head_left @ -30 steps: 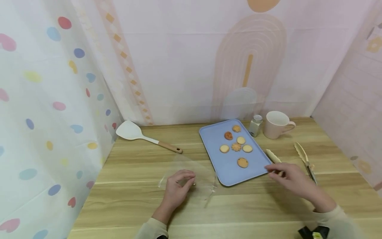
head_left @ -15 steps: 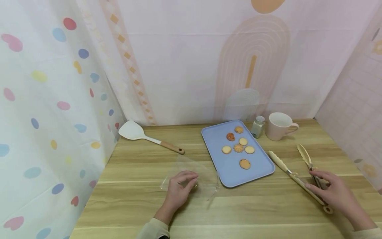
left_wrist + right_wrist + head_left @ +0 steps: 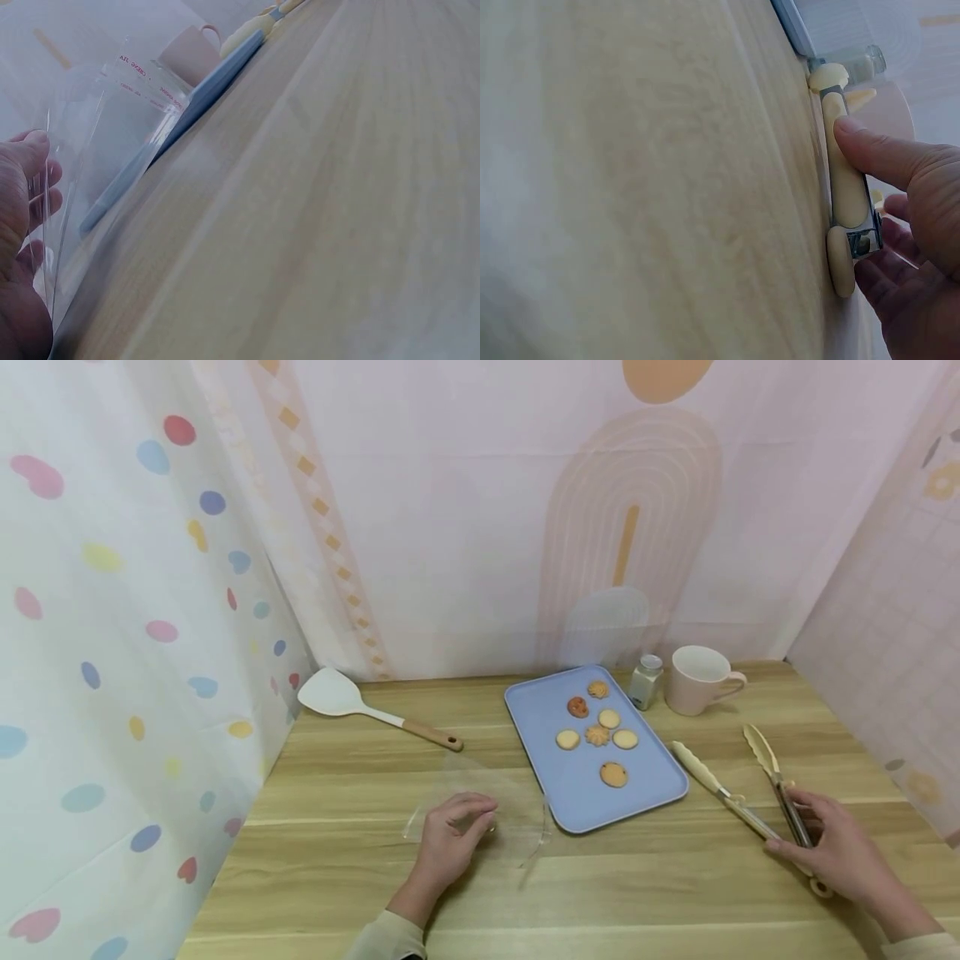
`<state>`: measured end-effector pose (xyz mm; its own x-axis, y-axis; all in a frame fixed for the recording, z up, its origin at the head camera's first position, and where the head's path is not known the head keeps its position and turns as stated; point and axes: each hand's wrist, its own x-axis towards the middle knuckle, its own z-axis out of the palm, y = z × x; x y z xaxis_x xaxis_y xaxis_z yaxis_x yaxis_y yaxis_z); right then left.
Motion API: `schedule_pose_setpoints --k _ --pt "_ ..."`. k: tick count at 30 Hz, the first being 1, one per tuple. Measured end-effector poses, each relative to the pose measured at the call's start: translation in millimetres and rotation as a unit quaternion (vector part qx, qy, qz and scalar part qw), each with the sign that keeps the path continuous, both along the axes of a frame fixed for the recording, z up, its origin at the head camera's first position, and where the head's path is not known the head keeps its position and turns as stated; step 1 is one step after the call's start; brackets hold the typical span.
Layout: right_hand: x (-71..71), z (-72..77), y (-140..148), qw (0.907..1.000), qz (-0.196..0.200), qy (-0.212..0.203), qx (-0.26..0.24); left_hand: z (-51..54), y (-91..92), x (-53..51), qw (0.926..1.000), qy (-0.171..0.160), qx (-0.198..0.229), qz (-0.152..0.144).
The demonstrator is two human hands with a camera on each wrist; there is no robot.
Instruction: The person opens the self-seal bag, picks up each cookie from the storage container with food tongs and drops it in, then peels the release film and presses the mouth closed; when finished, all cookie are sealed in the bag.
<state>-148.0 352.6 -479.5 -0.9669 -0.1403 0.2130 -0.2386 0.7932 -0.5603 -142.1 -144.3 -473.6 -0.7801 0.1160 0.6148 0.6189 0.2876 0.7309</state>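
My left hand (image 3: 450, 835) pinches a clear plastic bag (image 3: 517, 814) low over the wooden table, left of the blue tray. In the left wrist view the see-through bag (image 3: 131, 112) with red print stands up past the fingertips. At the right, my right hand (image 3: 843, 852) grips spread kitchen tongs (image 3: 701, 768) with cream tips, its thumb on one arm and fingers about the other. The tongs' handle (image 3: 847, 180) lies under the thumb in the right wrist view. Several cookies (image 3: 613, 774) lie on the blue tray (image 3: 585, 806), mostly toward its far half.
A white turner (image 3: 333, 693) with a wooden handle lies at the back left. Behind the tray's right side stand a small glass jar (image 3: 645, 682) and a pale pink mug (image 3: 696, 681). Patterned curtains (image 3: 450, 527) border the table (image 3: 337, 877).
My right hand has moved right from the tray's near right corner to the tongs and taken hold of them. The left hand keeps its place with the bag.
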Motion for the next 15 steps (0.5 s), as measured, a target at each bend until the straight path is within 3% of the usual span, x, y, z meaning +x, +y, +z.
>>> schedule_pose_setpoints --k 6,12,15 --pt "-3.5 0.4 -0.7 0.9992 -0.007 -0.033 -0.021 -1.5 -0.5 0.3 1.0 -0.004 0.0 0.006" --pt "-6.7 -4.7 -0.8 0.9997 -0.001 -0.025 -0.004 -2.0 -0.8 0.8 0.9995 -0.031 0.0 0.002" --pt "-8.4 -5.3 -2.5 0.9995 -0.009 -0.029 0.005 -2.3 -0.9 0.6 0.9997 -0.026 -0.005 0.002"
